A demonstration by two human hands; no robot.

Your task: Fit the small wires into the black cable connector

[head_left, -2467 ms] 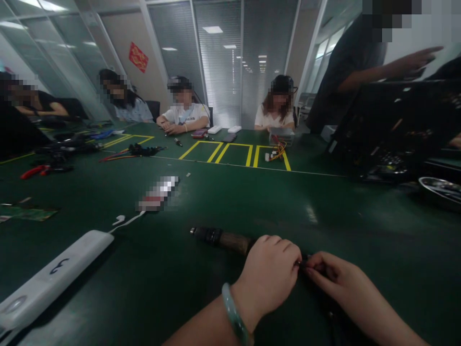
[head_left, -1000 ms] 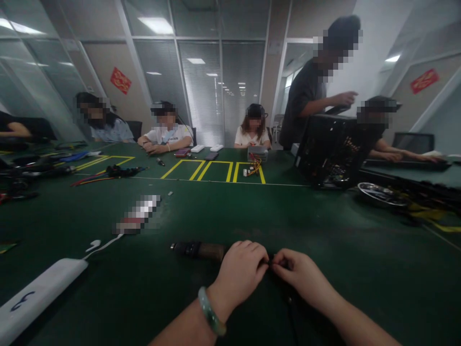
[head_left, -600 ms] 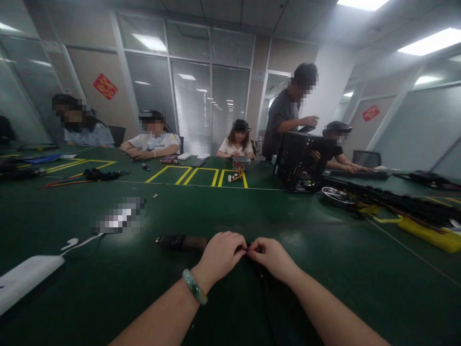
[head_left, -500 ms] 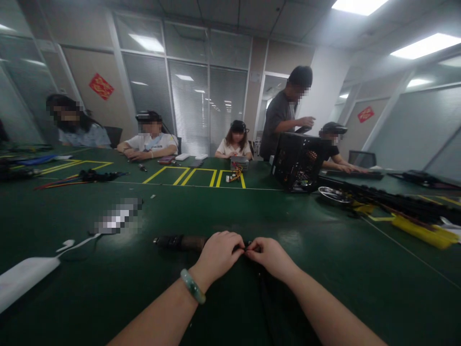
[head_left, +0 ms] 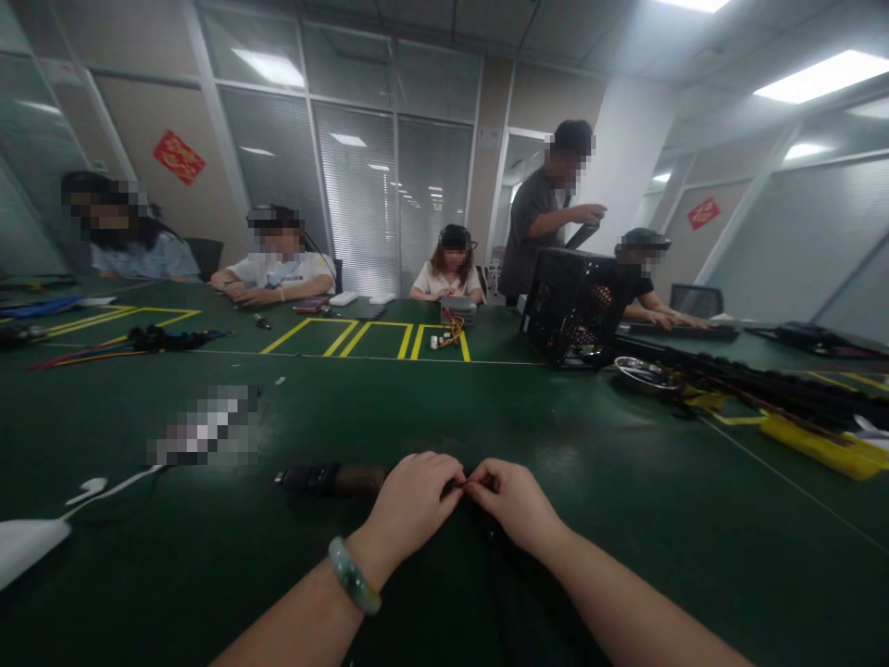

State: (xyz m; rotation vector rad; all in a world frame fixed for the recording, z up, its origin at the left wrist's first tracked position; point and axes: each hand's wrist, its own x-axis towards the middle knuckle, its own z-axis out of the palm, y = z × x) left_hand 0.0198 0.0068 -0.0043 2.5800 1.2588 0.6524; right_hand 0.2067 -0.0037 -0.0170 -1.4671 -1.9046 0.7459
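My left hand (head_left: 415, 500), with a green bangle on its wrist, and my right hand (head_left: 510, 500) meet fingertip to fingertip low on the green table (head_left: 625, 500). Both are closed in a pinch on a small dark part between them, too small to name. A dark cable (head_left: 504, 593) runs from there toward me. Just left of my left hand lies a dark cylindrical tool (head_left: 326, 479), partly hidden behind the knuckles.
A white device (head_left: 24, 547) with a cord lies at the left edge. A black open computer case (head_left: 573, 310), a metal dish (head_left: 643, 373) and yellow parts (head_left: 820, 445) sit at the right. Several people sit along the far side; one stands by the case.
The view has lifted and swung right, showing more of the room and the right side of the table. My hands have stayed pinched together in the same spot.
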